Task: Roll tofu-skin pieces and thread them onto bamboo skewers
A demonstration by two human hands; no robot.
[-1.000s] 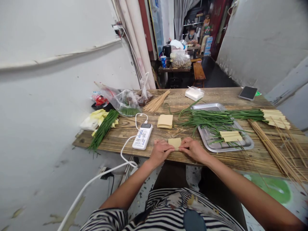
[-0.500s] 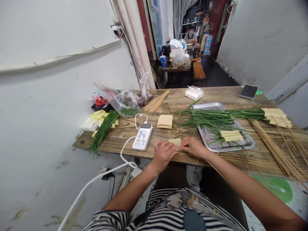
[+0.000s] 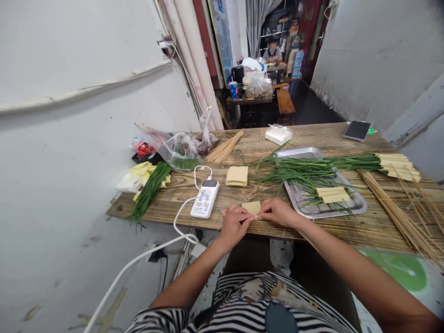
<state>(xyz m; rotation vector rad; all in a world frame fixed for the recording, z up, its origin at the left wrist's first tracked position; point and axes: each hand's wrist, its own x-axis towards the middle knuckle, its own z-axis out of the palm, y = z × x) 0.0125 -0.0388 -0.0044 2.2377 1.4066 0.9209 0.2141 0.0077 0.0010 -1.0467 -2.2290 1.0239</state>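
A pale yellow tofu sheet (image 3: 251, 207) lies near the table's front edge, its near edge pinched by both hands. My left hand (image 3: 236, 224) has thumb and fingers closed on that edge from the left. From the right, my right hand (image 3: 277, 212) grips the same edge with bent fingers, the two sets of fingertips close together. Whatever may be folded inside the edge is hidden by the fingers. Just beyond is a stack of square tofu sheets (image 3: 237, 176). To the right, green chives (image 3: 300, 170) lie across a metal tray (image 3: 360, 210), with several rolled tofu sheets (image 3: 333, 194) on skewers.
A white power bank (image 3: 204, 200) with cables lies left of my hands. Further left are a chive bundle (image 3: 151, 189) and plastic bags (image 3: 183, 150). Skewers (image 3: 225, 147) lie at the back, more skewers (image 3: 391, 208) at right. A phone (image 3: 356, 131) rests far right. Someone sits in the background.
My left fingers have drawn in toward the sheet's near edge, closer to the right fingertips, and more of the sheet shows. The view has shifted slightly.
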